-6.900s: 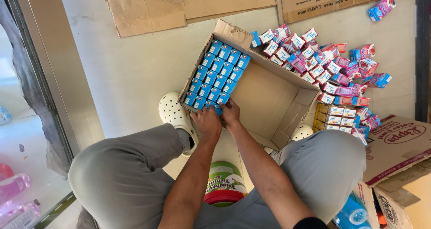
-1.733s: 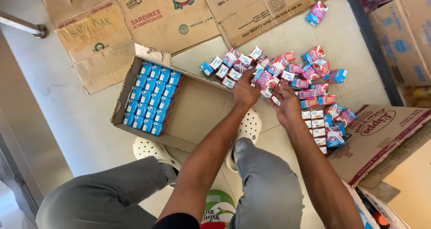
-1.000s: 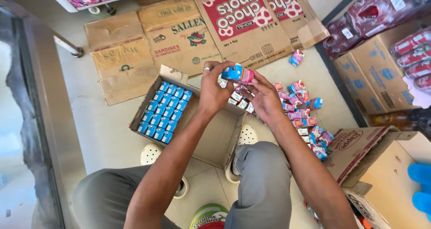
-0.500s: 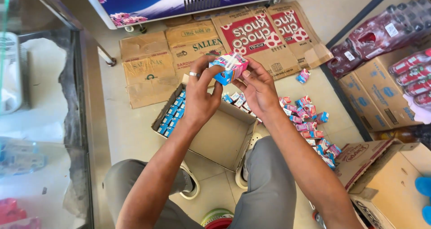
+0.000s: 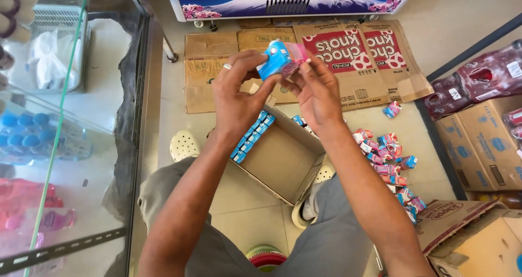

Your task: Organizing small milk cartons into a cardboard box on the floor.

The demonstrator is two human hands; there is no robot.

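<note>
Blue-pink carton (image 5: 280, 61) gripped by left hand (image 5: 236, 95) and right hand (image 5: 318, 95) above cardboard box (image 5: 283, 163).

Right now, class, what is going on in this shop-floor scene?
A person crouches over an open brown cardboard box on the tiled floor. The left hand and the right hand together hold up a small blue-and-pink carton at chest height. Inside the box, rows of small blue cartons fill the far side; the rest is bare. A loose pile of pink and blue cartons lies on the floor to the right, with flattened cardboard sheets beyond.
</note>
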